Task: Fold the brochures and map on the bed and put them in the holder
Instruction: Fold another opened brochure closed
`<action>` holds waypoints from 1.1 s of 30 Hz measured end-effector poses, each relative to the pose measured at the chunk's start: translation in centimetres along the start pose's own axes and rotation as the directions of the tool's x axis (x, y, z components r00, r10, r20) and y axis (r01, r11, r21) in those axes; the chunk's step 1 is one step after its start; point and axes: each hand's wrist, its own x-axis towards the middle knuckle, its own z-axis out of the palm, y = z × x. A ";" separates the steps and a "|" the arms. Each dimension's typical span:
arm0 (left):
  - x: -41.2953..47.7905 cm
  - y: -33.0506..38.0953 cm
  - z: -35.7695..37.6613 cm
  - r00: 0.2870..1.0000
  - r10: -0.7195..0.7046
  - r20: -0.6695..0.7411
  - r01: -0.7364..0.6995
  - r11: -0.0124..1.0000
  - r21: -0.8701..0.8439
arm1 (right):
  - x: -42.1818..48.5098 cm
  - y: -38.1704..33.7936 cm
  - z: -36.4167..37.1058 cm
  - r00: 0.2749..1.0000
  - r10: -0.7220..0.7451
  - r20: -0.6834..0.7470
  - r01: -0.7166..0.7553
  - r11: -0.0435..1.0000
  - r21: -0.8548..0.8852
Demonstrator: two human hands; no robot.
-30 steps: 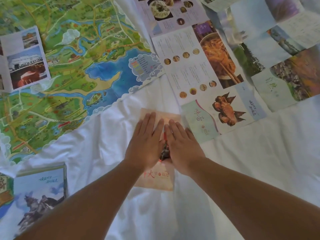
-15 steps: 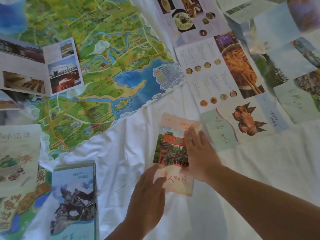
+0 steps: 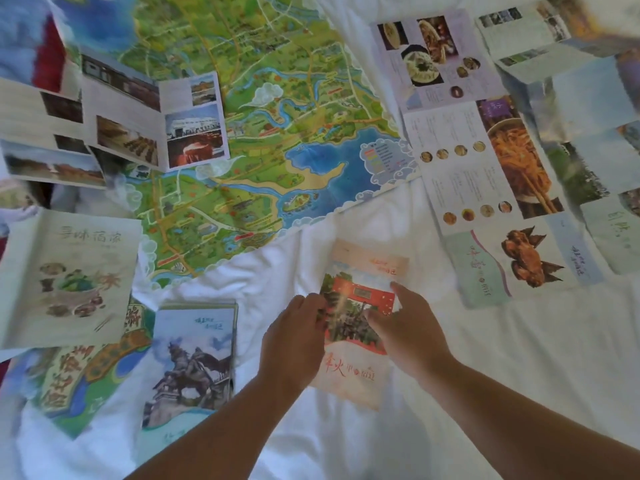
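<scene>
left hand (image 3: 294,337) moved up, now pinching folded brochure (image 3: 349,372) left edge; right hand (image 3: 412,327) grips right edge

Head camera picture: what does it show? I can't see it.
The left hand and right hand hold a folded brochure by its sides on a white bed. A big colourful map and open brochures lie around it.
</scene>
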 end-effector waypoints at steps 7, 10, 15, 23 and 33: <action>-6.0 -9.8 -6.4 0.983 -0.140 -0.118 0.142 0.990 0.013 | -5.1 -6.3 7.2 0.954 -0.208 0.217 0.222 0.974 -0.039; -8.7 -14.2 -8.6 0.955 -0.269 -0.128 0.277 0.960 0.048 | -7.2 -8.4 11.3 0.899 -0.280 0.338 0.324 0.942 -0.082; -10.7 -18.4 -9.8 0.926 -0.352 -0.135 0.361 0.931 0.047 | -8.4 -10.1 16.6 0.857 -0.278 0.434 0.372 0.916 -0.148; -10.1 -19.1 -8.3 0.973 -0.139 -0.183 0.180 0.957 0.230 | -5.7 -9.9 17.9 0.833 -0.417 0.364 0.552 0.670 -0.496; -4.0 -19.0 -4.3 0.988 0.151 -0.029 -0.123 0.889 0.441 | -1.1 -9.7 18.9 0.707 -0.401 0.582 0.703 0.310 -0.640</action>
